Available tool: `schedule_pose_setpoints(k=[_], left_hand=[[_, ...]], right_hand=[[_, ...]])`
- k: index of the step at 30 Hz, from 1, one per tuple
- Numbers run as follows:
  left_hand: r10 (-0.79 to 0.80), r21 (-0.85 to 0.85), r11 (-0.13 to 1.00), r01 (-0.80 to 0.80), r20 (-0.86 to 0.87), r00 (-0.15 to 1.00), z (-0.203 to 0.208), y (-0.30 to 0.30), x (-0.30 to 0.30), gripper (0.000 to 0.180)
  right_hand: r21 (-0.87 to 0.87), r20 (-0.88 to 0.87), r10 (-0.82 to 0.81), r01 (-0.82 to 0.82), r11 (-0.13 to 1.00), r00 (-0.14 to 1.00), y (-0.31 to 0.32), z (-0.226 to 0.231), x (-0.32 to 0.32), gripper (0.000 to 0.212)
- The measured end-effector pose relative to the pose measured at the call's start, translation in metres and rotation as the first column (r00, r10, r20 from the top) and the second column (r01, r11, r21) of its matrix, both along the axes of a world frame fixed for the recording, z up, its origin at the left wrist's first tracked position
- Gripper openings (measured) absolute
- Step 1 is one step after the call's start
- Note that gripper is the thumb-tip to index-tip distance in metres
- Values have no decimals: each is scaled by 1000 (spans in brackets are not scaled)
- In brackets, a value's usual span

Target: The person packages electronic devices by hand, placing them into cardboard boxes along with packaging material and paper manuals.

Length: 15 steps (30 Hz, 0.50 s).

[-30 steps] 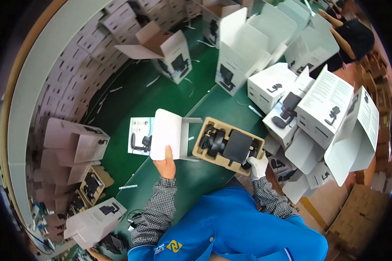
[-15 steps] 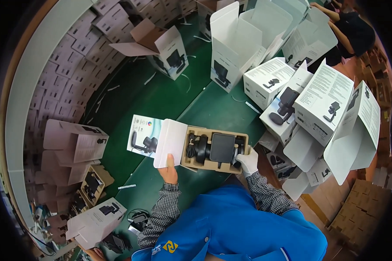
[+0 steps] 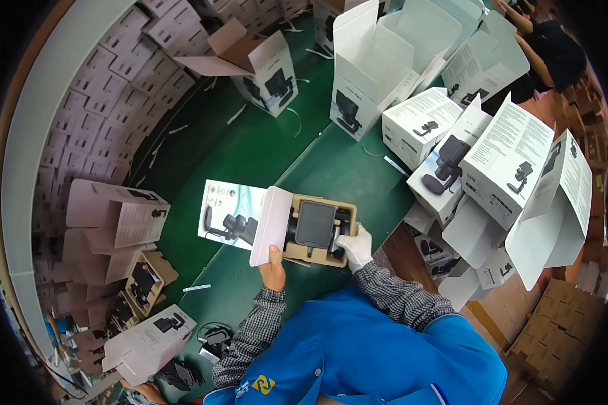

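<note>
A white printed carton (image 3: 233, 206) lies on its side over the green table, its flap folded out toward the right. My bare left hand (image 3: 273, 275) grips the carton's near edge by the flap, thumb on top. A brown moulded pulp tray (image 3: 350, 214) sits partly inside the carton's mouth. In the tray rest a black microphone (image 3: 315, 224) with a flat rectangular front and other black parts. My right hand (image 3: 356, 250), in a white glove, is closed around the tray's right end. The tray's left part is hidden by the flap and carton.
Stacked white boxes (image 3: 503, 162) and open cartons (image 3: 352, 101) crowd the right and far side. Another open carton (image 3: 271, 77) stands at the back. At the left, a packed tray (image 3: 145, 280) sits near more cartons. Another person's hand (image 3: 145, 391) shows at the lower left.
My right hand has moved left with the tray, which now sits deeper in the carton; the cable at its left end is covered. My left hand has shifted slightly right.
</note>
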<state>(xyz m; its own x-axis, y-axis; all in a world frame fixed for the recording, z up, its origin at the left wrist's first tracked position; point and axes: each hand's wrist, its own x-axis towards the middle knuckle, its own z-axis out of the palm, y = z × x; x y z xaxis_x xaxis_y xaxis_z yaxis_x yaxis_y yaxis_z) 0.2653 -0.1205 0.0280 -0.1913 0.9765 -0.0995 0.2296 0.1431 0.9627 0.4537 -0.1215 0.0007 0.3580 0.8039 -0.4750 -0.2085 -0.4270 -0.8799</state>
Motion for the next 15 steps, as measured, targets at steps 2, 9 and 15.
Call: schedule_pose_setpoints(k=[2, 9, 15], left_hand=[[27, -39, 999, -27, -2, 1000, -4, -5, -1, 50], [-19, -20, 1000, 16, -151, 988, -30, -37, -4, 49], [-111, -172, 980, 101, -51, 993, -20, -26, -35, 50]], right_hand=[[19, -249, -28, 34, 999, 968, 2, -3, -10, 38], [46, -794, 94, -94, 994, 600, 17, -39, -90, 33], [42, -494, 368, -402, 915, 787, 26, -16, -75, 31]])
